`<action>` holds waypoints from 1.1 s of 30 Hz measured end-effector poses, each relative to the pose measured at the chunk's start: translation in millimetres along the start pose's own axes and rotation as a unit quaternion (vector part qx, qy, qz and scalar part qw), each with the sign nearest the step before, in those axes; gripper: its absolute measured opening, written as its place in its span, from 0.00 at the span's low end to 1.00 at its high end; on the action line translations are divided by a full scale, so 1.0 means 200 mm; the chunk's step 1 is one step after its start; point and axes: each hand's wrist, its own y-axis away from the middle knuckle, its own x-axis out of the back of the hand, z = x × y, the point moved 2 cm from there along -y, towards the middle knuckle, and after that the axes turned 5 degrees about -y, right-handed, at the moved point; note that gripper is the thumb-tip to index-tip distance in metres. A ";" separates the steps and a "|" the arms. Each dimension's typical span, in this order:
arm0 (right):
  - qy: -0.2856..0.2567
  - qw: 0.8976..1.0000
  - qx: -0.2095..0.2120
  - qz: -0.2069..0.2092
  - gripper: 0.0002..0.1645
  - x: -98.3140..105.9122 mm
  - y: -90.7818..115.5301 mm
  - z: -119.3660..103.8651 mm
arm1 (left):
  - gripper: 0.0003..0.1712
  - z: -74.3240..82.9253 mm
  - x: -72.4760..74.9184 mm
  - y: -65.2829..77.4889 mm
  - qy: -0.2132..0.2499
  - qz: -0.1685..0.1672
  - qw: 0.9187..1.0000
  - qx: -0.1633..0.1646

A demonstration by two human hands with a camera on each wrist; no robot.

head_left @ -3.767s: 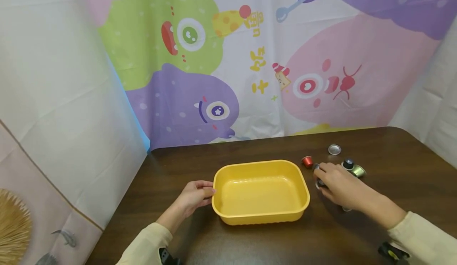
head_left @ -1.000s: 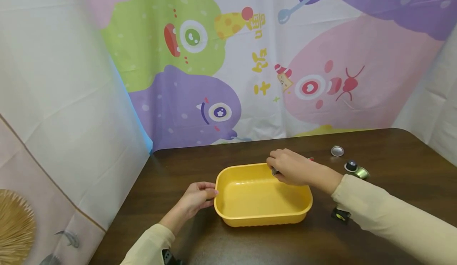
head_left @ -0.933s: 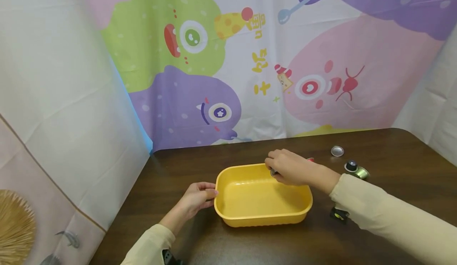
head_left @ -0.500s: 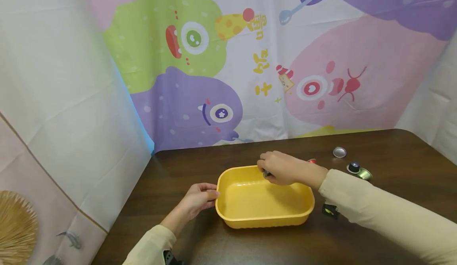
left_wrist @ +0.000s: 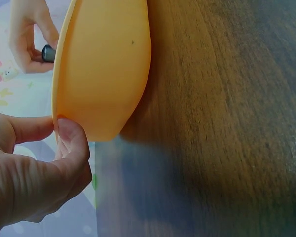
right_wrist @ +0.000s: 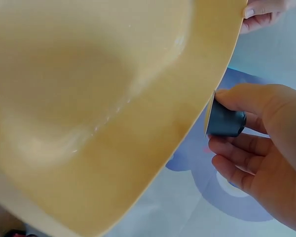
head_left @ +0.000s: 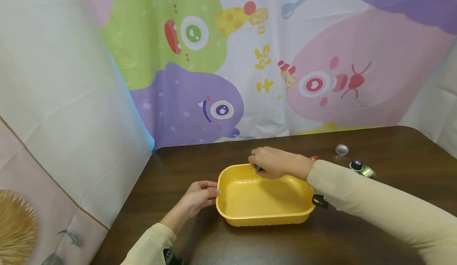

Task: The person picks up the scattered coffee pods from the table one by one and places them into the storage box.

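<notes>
A yellow plastic tub point(head_left: 264, 201) stands on the table. My left hand point(head_left: 198, 198) pinches its left rim between thumb and fingers, as the left wrist view shows close up. My right hand point(head_left: 273, 162) is over the tub's back rim and grips a dark coffee capsule point(right_wrist: 227, 120) between thumb and fingers. In the right wrist view the capsule lies sideways, its flanged end toward the tub and right at the rim line. From the head view only a bit of the capsule shows beneath my fingers. The inside of the tub holds nothing visible.
Right of the tub on the brown table point(head_left: 385, 146) lie a silver-topped capsule point(head_left: 342, 150), a dark capsule point(head_left: 357, 164) and a green capsule point(head_left: 368, 172). A red capsule point(head_left: 314, 158) is mostly hidden behind my right forearm. A printed curtain point(head_left: 200, 110) hangs behind the table.
My right hand has left the capsules on the right with the dark capsule and moved left to the tub's back rim, sliding further left along it. My left hand keeps its hold.
</notes>
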 end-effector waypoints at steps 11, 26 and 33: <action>-0.004 0.999 -0.007 -0.036 0.07 -0.03 -0.13 -0.04 | 0.19 0.00 0.01 -0.01 0.007 -0.007 1.000 -0.004; -0.006 0.997 0.016 -0.080 0.05 -0.12 -0.30 -0.11 | 0.19 0.01 0.01 -0.01 0.018 -0.013 1.000 0.001; 0.009 0.995 0.016 -0.098 0.07 -0.17 -0.35 -0.13 | 0.18 0.00 0.02 0.00 0.013 -0.010 1.000 0.008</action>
